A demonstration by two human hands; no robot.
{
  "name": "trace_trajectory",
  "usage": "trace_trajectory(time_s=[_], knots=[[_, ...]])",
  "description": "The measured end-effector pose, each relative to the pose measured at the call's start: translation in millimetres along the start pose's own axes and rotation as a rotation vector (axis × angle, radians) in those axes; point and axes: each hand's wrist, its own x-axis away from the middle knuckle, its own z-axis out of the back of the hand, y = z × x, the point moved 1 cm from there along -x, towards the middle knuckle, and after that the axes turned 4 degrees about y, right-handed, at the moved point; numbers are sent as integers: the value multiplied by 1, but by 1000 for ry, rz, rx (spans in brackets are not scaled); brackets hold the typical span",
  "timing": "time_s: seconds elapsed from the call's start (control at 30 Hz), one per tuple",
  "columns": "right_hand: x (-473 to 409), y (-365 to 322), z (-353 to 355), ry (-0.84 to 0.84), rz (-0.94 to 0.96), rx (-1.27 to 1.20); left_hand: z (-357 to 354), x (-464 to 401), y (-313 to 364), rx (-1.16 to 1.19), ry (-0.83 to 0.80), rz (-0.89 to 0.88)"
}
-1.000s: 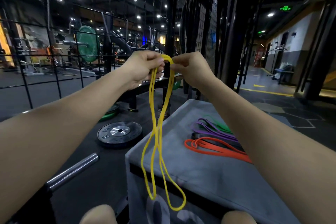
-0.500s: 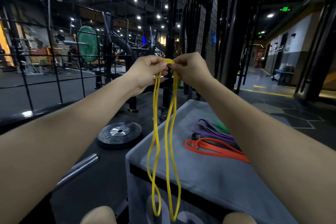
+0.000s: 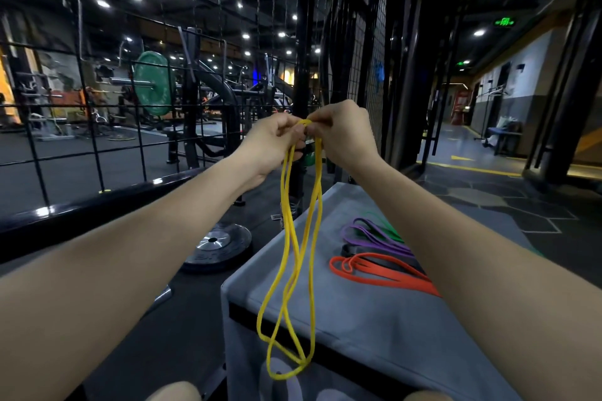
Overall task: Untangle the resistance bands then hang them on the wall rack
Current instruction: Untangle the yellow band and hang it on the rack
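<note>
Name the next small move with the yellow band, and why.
Probably draw the hands apart to open the loop: left hand and right hand both pinch the top of the yellow band, whose hanging strands cross each other lower down.

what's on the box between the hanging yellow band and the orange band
Nothing: in the head view, that stretch of the grey box top between the yellow band and the orange band is bare fabric.

ahead: wire mesh panel blocks | right: corridor open
</note>
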Motion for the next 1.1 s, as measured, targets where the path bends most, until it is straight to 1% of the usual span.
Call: trace_trajectory(time_s=[0.07,0.13,0.23,0.3,0.33,0.47,0.63,0.77,0.8,0.9,0.97,1.0,1.03,1.1], knots=[[2,3,-2,18,-22,-28,-4,2,-8,-87,-36,-32],[2,6,-3,48,-81,-68,-11,8,-18,-117,-72,6],[2,12,0,84,-217,-197,-26,21,-36,-56,-114,81],[2,21,5,103,-315,-278,-36,30,-48,1,-220,90],[2,27,7,130,-368,-304,-39,34,-55,-7,-265,93],[9,61,21,268,-553,-309,-34,42,-87,-155,-376,182],[33,101,31,393,-751,-324,-11,51,-107,-393,-389,153],[54,122,36,447,-859,-373,0,57,-121,-474,-400,177],[59,126,36,446,-876,-369,1,57,-124,-460,-382,195],[74,140,34,426,-957,-331,-4,53,-117,-311,-318,244],[86,148,31,385,-1043,-314,-10,48,-106,-325,-293,246],[92,153,30,334,-1073,-282,-14,45,-101,-357,-300,232],[99,156,29,242,-1085,-202,-17,42,-98,-399,-315,217],[111,157,28,40,-1030,12,-20,36,-94,-486,-350,200]])
